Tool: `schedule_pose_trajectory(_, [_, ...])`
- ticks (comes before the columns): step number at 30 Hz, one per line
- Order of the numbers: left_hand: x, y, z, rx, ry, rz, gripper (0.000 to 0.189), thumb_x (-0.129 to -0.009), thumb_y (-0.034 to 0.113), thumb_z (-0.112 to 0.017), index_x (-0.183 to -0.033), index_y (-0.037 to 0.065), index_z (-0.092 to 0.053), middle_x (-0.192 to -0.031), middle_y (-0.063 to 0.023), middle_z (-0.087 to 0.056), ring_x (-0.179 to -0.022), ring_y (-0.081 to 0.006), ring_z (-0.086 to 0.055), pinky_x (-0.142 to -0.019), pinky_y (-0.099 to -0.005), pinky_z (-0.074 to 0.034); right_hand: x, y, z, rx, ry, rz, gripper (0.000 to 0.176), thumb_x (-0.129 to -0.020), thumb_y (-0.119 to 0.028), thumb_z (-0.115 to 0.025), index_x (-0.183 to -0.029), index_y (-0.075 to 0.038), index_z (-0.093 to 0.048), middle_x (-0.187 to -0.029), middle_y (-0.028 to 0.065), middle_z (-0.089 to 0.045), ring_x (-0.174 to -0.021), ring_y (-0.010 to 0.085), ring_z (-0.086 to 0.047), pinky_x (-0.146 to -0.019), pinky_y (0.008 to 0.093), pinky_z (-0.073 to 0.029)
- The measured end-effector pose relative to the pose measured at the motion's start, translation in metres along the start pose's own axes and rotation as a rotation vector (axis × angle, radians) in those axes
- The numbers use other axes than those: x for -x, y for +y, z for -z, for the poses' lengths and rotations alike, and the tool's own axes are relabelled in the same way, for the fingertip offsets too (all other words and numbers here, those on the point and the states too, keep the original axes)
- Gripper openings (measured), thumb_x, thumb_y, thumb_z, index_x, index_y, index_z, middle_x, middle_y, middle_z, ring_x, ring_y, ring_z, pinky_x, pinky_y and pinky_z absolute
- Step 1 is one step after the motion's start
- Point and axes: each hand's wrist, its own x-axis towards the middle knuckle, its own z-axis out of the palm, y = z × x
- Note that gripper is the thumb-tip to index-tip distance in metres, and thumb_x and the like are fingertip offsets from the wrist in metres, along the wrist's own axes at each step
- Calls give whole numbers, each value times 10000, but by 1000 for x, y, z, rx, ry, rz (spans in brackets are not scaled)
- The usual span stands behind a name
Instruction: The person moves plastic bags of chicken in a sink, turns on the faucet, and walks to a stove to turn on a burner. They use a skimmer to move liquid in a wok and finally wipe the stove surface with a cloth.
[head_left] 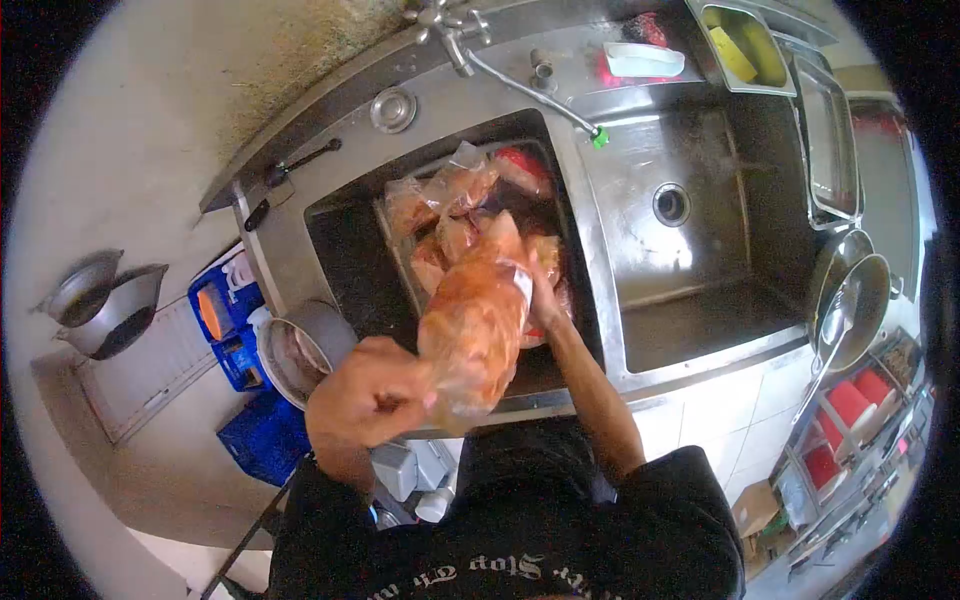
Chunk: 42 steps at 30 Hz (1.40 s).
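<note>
A clear plastic bag of orange-red food, perhaps marinated meat (475, 315), is held up over the left sink basin. My left hand (368, 395) is closed on the near, gathered end of this bag. My right hand (543, 298) grips its right side from below; the bag hides part of those fingers. Beneath it, in the left basin (345, 245), a metal tray (392, 235) holds several more bags of similar food (462, 188). A red-and-clear package (522, 172) lies at the tray's far right corner.
The right basin (650, 270) has a round drain (671, 204). A faucet (440, 25) with a hose stands behind. A pot (300, 350) and blue crates (235, 300) are at left. Pans (850, 310) and a metal tray (828, 140) sit at the right edge.
</note>
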Motion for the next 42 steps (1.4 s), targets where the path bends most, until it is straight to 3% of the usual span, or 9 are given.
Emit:
schedule_pose_trajectory(5, [14,-2,22,143,162,202,184,-718,102,-594,-624,27,-454,-498,2,-400,-450,-77,-375,-445,-233,-277,-24,83,91,146,123,-48,778,-741,-621,-466,-1246,-39,-366,-1201,102,-462,-1099,237,-445,-960,364,-336])
schedule_pose_trajectory(12, [-35,-137,14,127,396,147,110,-791,67,-490,-839,-26,-457,-717,-22,-461,-717,-113,-439,-644,-265,-397,53,-75,-67,878,420,530,667,-569,-115,-789,-1106,34,-422,-1015,122,-543,-956,210,-518,-853,324,-424])
schedule_pose_trajectory(15, [-65,-198,-18,341,332,231,115,-790,84,-488,-864,4,-451,-761,-17,-450,-727,-117,-426,-632,-268,-388,59,-92,-80,1440,647,577,710,-547,-201,-803,-1092,43,-418,-1013,156,-537,-953,220,-529,-827,327,-447])
schedule_pose_trajectory(17, [-84,-192,-33,404,396,266,108,-788,86,-482,-857,14,-440,-757,-6,-426,-719,-118,-414,-617,-267,-378,60,-91,-98,1434,721,500,763,-526,-245,-810,-1108,42,-411,-1017,164,-533,-958,228,-527,-836,342,-436])
schedule_pose_trajectory(20, [-108,-197,-50,735,142,575,465,-823,189,-512,-1244,43,-379,-1270,-93,-375,-1199,-189,-321,-968,-276,-297,71,-76,-82,1511,912,444,783,-551,-289,-785,-1137,55,-396,-1040,170,-517,-955,249,-510,-834,348,-406])
schedule_pose_trajectory(28, [-124,-176,-47,923,152,46,84,-767,138,-478,-799,84,-422,-686,36,-372,-665,-56,-403,-619,-208,-344,128,-43,16,864,854,362,866,-571,-235,-767,-1242,29,-288,-1124,127,-440,-1045,233,-434,-872,347,-373])
schedule_pose_trajectory(31, [-103,-143,-6,1095,-293,-25,154,-787,182,-480,-878,59,-467,-701,11,-454,-646,-69,-459,-592,-207,-385,153,-40,48,429,652,339,910,-497,-211,-736,-1259,-30,-274,-1204,134,-398,-1116,302,-400,-938,435,-371])
schedule_pose_trajectory(37, [-156,-258,-66,782,12,595,174,-787,214,-479,-805,48,-527,-720,-31,-512,-678,-134,-511,-601,-262,-443,169,-32,70,270,495,451,947,-488,-287,-717,-1281,-55,-254,-1232,149,-379,-1113,328,-400,-915,469,-383])
schedule_pose_trajectory(42, [-210,-349,-104,860,78,36,269,-746,206,-532,-980,80,-490,-880,-13,-484,-793,-133,-448,-665,-267,-417,168,-52,85,644,674,605,817,-551,-226,-743,-1221,-25,-321,-1202,173,-379,-1070,301,-431,-894,416,-385])
